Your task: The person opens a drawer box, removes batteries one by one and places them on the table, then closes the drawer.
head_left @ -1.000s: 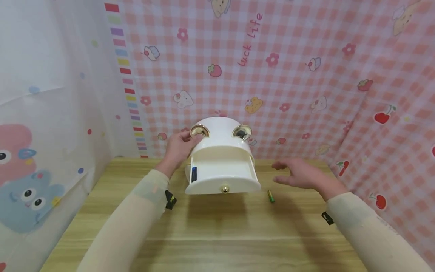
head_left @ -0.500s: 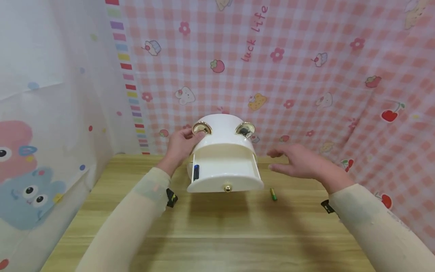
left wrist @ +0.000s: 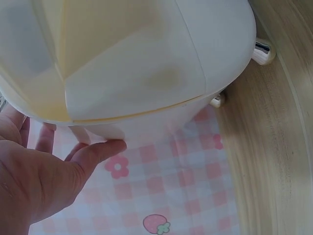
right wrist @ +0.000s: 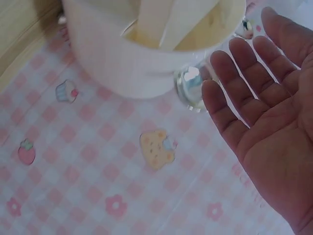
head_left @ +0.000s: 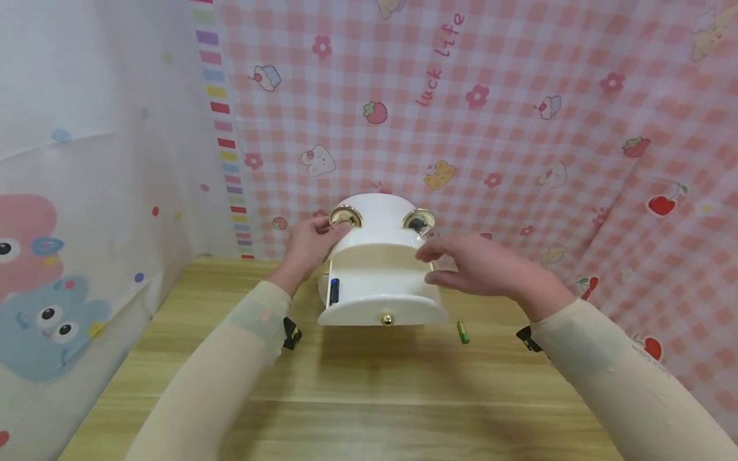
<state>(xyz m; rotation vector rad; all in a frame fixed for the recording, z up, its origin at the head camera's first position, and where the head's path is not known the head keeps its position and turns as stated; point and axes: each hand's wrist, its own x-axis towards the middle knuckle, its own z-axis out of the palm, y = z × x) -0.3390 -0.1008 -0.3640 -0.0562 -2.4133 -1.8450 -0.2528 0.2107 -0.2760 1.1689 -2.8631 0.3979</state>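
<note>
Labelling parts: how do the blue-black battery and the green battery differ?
Place: the blue-black battery lies in the open drawer, along its left side; the green battery lies on the table. Colour: the blue-black battery is dark with a blue far end; the green battery is green and yellow. Shared: both are small and slim, and neither is held.

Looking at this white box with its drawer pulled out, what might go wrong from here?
The right hand has its fingers by the right edge of the drawer; they might get nipped if it slides shut. The small dark cylinder lying along the drawer's left side could roll if the drawer is jolted. The small green cylinder on the table might roll away if a sleeve brushes it.
</note>
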